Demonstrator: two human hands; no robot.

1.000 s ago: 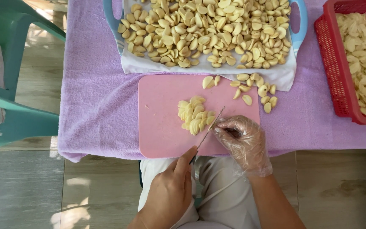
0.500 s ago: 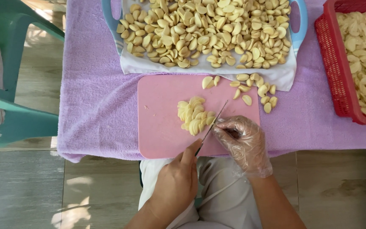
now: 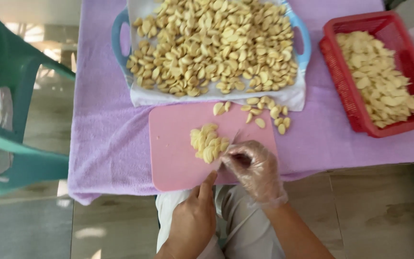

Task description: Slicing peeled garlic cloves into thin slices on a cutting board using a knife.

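A pink cutting board (image 3: pixel 176 153) lies on a purple cloth (image 3: pixel 106 129) at the near table edge. On the board are a small pile of sliced garlic (image 3: pixel 208 142) and, at its far right corner, several whole peeled cloves (image 3: pixel 270 115). My left hand (image 3: pixel 192 220), bare, grips a thin knife (image 3: pixel 232 140) whose blade points away from me beside the pile. My right hand (image 3: pixel 255 169), in a clear plastic glove, presses its fingertips down on a small piece at the blade, right of the pile; the piece is mostly hidden.
A blue-handled tray (image 3: pixel 119 38) lined with white cloth is heaped with peeled cloves behind the board. At the right stands a red mesh basket (image 3: pixel 343 96) of slices. A green plastic chair (image 3: pixel 20 91) is on the left. My lap is below the table edge.
My left hand has pushed the knife forward and closer to my gloved right hand. The right hand has stayed at the blade beside the sliced pile.
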